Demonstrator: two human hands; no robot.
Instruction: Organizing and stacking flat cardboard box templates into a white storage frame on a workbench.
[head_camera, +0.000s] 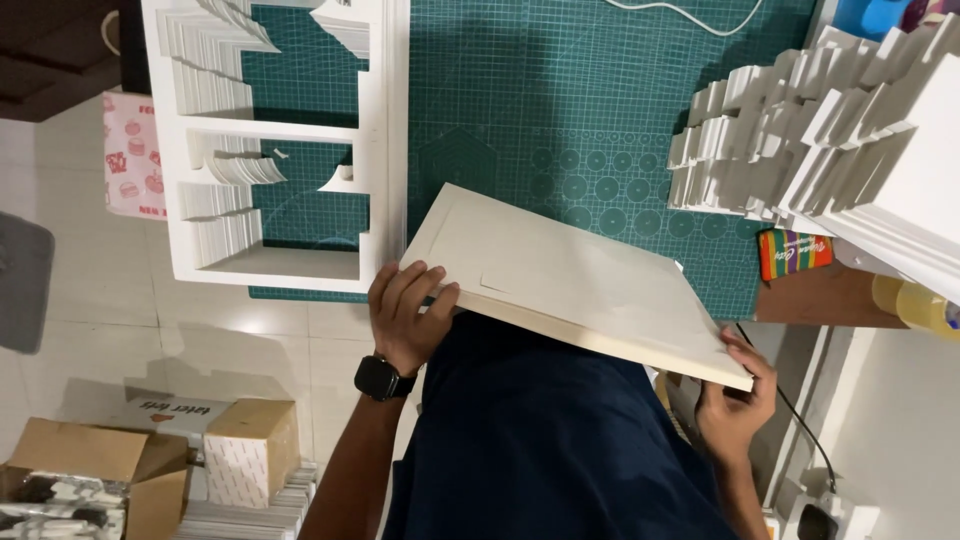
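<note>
Over the near edge of the worktop (600, 60), a person holds a large off-white foam board (570, 280) in both hands, tilted, its far corner over the green cutting mat (560, 120) and its near edge out above the lap. Left hand (408, 315) clamps the board's left corner, fingers curled over the top face, a black watch (380, 378) on the wrist. Right hand (738, 395) grips the near right corner, thumb on the edge, fingers under it.

Step in hand, as I judge it: lifting or placing the sheet, both hands carrying it. The next move would call for keeping the board level and clear of the stacks on either side.

Board looks flat, rigid, thick-edged, with a faint scored rectangle on its top face; no dents visible.

Left on the mat: a white foam frame (380, 150) with compartments holding fanned white strips. Right: a heap of white foam offcuts (830, 130), a small colourful packet (795, 252) beside it. Cardboard boxes (250, 445) sit on the tiled floor below.
</note>
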